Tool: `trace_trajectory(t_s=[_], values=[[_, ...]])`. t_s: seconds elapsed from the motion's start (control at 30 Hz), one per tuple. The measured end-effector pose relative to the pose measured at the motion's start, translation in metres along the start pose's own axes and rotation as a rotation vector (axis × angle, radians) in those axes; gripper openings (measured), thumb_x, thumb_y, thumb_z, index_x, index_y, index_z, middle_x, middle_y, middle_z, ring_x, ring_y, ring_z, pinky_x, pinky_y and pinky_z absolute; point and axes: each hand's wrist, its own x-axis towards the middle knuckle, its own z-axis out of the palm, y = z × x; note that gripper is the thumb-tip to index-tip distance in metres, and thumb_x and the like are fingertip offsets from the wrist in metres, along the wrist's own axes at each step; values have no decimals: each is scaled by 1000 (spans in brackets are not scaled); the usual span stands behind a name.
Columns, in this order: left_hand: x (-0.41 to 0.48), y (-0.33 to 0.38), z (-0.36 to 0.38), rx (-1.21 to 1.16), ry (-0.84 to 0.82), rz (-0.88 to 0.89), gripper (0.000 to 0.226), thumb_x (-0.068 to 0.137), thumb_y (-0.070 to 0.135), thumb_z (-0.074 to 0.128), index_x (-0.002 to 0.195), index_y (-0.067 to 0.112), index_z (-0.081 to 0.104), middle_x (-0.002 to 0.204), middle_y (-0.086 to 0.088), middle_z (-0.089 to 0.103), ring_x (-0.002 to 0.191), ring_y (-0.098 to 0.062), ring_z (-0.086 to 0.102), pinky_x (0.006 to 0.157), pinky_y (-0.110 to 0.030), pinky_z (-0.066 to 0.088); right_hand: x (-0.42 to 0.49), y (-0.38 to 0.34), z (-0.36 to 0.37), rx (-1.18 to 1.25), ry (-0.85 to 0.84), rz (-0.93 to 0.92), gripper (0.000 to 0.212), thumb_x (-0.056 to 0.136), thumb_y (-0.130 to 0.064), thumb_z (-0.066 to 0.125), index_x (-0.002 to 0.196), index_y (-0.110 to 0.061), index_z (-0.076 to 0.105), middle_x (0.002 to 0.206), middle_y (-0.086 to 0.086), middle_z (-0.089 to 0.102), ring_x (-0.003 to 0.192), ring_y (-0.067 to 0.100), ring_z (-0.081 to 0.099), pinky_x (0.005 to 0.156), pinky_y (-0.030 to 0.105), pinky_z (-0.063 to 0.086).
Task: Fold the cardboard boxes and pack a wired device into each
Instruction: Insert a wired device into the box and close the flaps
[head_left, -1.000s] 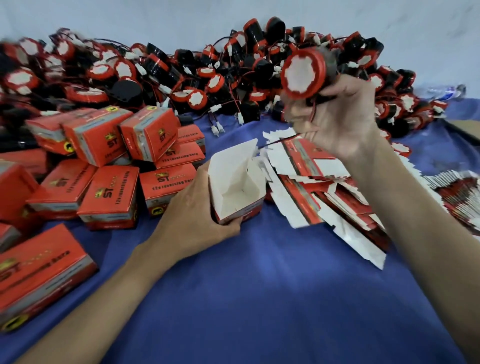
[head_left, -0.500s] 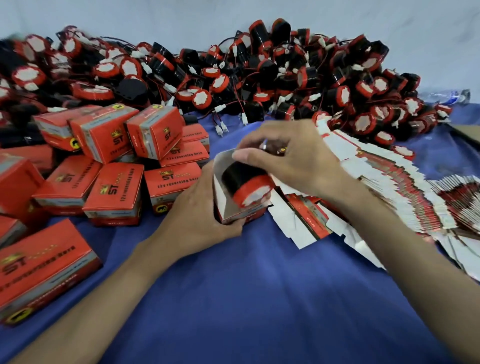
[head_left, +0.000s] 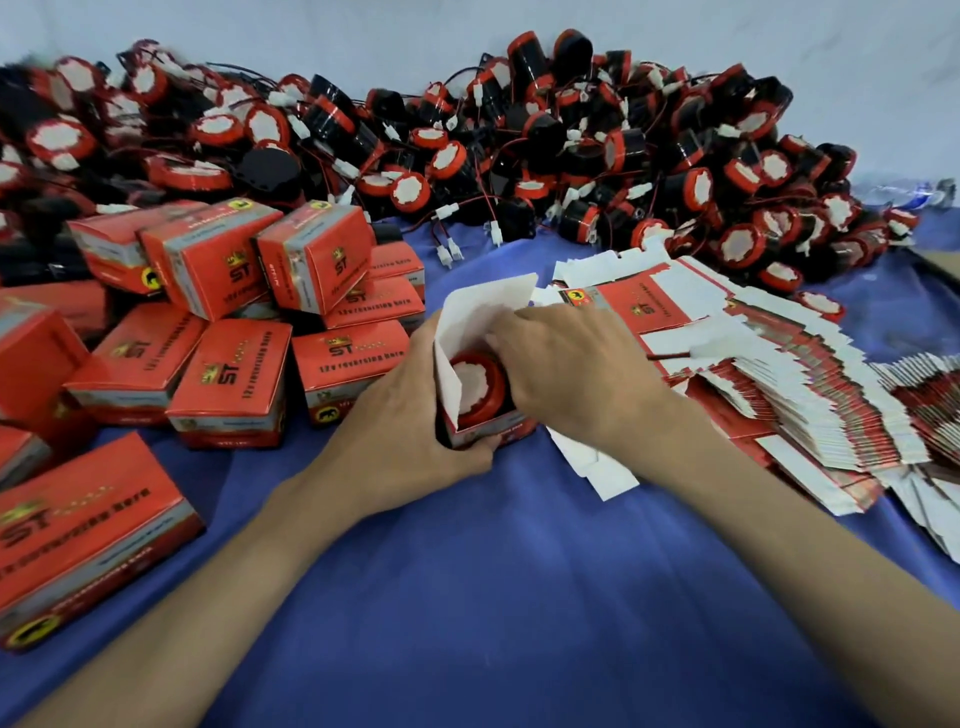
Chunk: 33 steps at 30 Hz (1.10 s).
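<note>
— Blue cloth (head_left: 519, 597), open box (head_left: 470, 322) gripped by the left hand (head_left: 410, 415), and the device (head_left: 475, 389), mid-air a second ago, now sits inside!
— And the right hand (head_left: 571, 364): fingers curled into the mouth, can't tell their hold. Flaps next, I reckon.

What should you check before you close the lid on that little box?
1. Device in the box: ok. The red-rimmed device sits inside the open box.
2. Box held steady: ok. The left hand grips it from the side.
3. Wire tucked in: cannot tell. A red wire lies just past the right hand, and whether it belongs to this device is hidden.
4. Opening free of fingers: not ok. The right hand's fingers reach into the box.
5. Top flap ready to fold: ok. The top flap stands up, not yet folded.
</note>
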Motion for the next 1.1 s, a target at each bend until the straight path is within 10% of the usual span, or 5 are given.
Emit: trace_trajectory(t_s=[0.27,0.4,0.57,0.87,1.1], values=[[-1,5,-2,-2,35,29,82,61,49,74,121,53,18,112,49,44,102,21,49,75,2,38,-6,-12,-19,-83,-270,-139,30,103,-33,31,109,-29,60,69,-5,25,85,20,39,48,27,10],[-1,3,0,0,30,15,82,61,51,73,127,42,24,117,32,52,106,10,53,80,-8,44,-3,-14,-10,-48,-175,15,25,99,-21,39,115,-23,58,109,2,59,107,27,56,56,31,26],[0,5,-1,36,41,23,76,59,56,68,118,53,20,104,41,49,97,23,49,73,0,38,-1,-12,-13,75,-154,-5,37,95,-51,37,118,-36,61,127,-8,57,105,27,59,69,30,36],[-1,4,-1,53,49,25,77,59,62,66,120,52,21,105,41,50,98,17,51,68,-4,43,-7,-10,-25,30,-213,83,45,94,-52,37,119,-23,61,129,1,39,120,19,38,68,34,29],[-2,2,-1,111,31,30,83,59,60,64,126,47,17,102,42,40,91,19,44,74,-3,34,-21,17,-66,-55,-79,119,19,89,-28,59,108,-25,61,96,0,55,85,28,55,62,32,36]])
